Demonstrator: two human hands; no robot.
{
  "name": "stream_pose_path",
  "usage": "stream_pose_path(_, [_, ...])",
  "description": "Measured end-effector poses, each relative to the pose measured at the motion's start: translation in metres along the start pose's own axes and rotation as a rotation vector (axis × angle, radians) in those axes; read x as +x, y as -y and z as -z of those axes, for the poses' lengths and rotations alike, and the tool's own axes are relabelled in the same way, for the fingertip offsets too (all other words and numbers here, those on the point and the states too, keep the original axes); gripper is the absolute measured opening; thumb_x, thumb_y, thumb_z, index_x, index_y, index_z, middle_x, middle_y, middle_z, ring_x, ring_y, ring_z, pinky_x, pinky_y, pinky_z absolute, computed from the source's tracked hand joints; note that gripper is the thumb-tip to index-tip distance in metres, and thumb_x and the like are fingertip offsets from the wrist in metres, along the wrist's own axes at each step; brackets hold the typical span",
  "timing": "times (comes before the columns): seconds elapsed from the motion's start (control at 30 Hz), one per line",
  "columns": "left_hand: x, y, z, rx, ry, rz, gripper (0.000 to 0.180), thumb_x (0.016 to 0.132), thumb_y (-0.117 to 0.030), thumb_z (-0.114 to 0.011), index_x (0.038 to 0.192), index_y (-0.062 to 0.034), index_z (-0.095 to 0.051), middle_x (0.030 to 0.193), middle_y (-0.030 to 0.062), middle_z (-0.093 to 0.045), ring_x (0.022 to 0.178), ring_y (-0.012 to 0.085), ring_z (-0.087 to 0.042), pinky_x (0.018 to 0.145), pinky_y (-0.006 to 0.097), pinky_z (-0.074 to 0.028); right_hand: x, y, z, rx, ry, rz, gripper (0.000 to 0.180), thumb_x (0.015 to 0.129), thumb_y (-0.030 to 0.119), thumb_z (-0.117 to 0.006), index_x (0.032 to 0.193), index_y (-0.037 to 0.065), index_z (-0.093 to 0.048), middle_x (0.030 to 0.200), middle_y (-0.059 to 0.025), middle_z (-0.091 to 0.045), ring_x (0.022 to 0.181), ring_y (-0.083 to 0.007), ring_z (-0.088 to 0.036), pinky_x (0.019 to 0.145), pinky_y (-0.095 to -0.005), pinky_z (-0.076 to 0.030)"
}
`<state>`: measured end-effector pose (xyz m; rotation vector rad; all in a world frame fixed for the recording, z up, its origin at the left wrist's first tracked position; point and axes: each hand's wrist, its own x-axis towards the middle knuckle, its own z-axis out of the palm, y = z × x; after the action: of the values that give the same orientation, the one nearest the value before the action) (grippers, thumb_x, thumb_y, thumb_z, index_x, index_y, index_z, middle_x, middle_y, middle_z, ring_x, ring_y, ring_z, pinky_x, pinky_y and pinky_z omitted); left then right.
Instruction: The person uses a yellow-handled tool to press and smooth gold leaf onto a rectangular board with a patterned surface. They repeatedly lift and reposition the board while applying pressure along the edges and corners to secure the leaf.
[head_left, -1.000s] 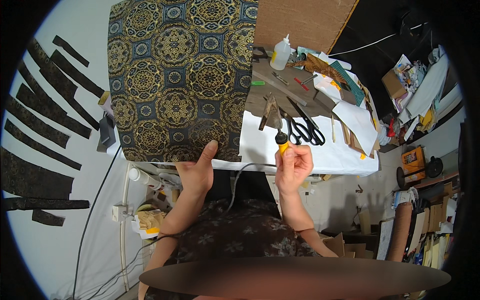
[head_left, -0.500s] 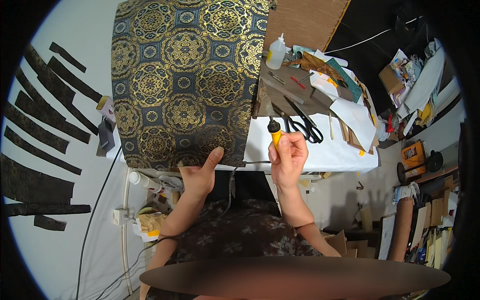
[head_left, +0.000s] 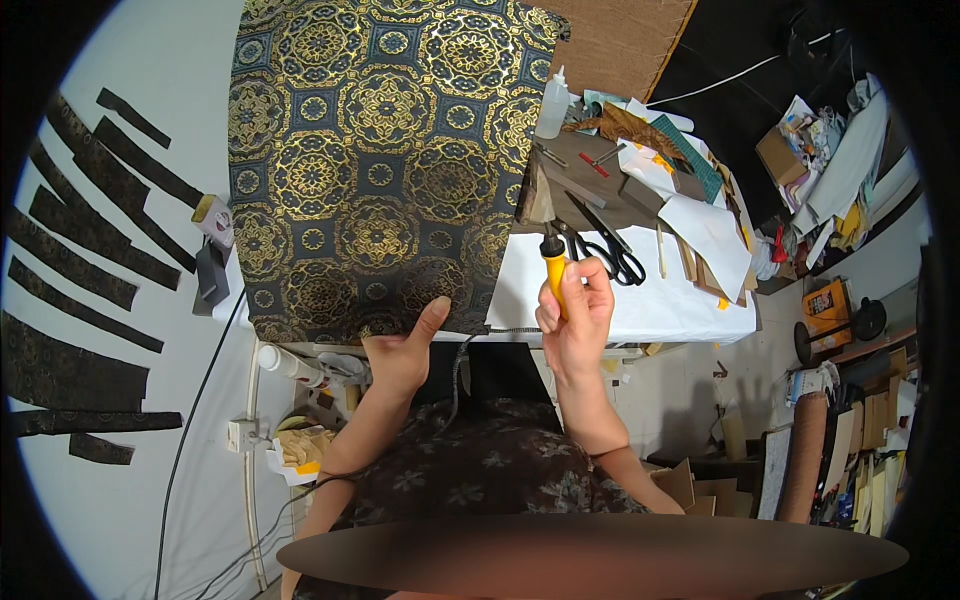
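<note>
The left hand [head_left: 400, 350] is now pressing flat on the near edge of the patterned cloth [head_left: 380, 170] covering the tabletop [head_left: 650, 300], fingers spread and thumb lifted, where a second ago it was hanging just below the edge. The right hand [head_left: 575, 315] is gripping the yellow-handled soldering iron [head_left: 553, 265] upright, fingers wrapped tightly, raised higher beside the black scissors [head_left: 605, 245]
</note>
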<state>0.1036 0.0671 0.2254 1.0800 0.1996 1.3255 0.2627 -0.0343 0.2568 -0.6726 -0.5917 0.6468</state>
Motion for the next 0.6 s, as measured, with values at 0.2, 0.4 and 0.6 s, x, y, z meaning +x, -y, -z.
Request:
stream_pose_path(0.2, [0.000, 0.004, 0.003, -0.008, -0.062, 0.063, 0.051, 0.088, 0.010, -0.074, 0.134, -0.0016, -0.055, 0.128, 0.0080, -0.063, 0.113, 0.0175, -0.061, 0.103, 0.035, -0.051, -0.010, 0.004, 0.005, 0.062, 0.044, -0.135, 0.016, 0.106, 0.018, -0.058, 0.096, 0.010, -0.049, 0.078, -0.0047, -0.061, 0.053, -0.0044, -0.043, 0.042, -0.0190, -0.025])
stream_pose_path(0.4, [0.009, -0.001, 0.000, -0.162, -0.109, 0.174, 0.057, 0.090, 0.011, -0.069, 0.141, -0.0033, -0.048, 0.136, 0.0097, -0.058, 0.122, 0.0207, -0.058, 0.108, 0.038, -0.048, -0.016, 0.009, 0.015, -0.005, -0.048, -0.188, 0.020, 0.110, 0.025, -0.051, 0.100, 0.007, -0.053, 0.067, -0.0003, -0.048, 0.050, -0.0039, -0.033, 0.046, -0.0191, -0.024])
stream_pose_path(0.6, [0.020, 0.014, 0.003, -0.525, 0.036, 0.434, 0.054, 0.095, 0.000, -0.065, 0.145, -0.0075, -0.045, 0.138, 0.0074, -0.058, 0.128, 0.0246, -0.056, 0.113, 0.043, -0.044, -0.016, -0.008, 0.018, -0.129, 0.037, -0.035, 0.020, 0.099, 0.013, -0.067, 0.107, 0.008, -0.049, 0.076, 0.0015, -0.048, 0.056, -0.0035, -0.038, 0.049, -0.0185, -0.029])
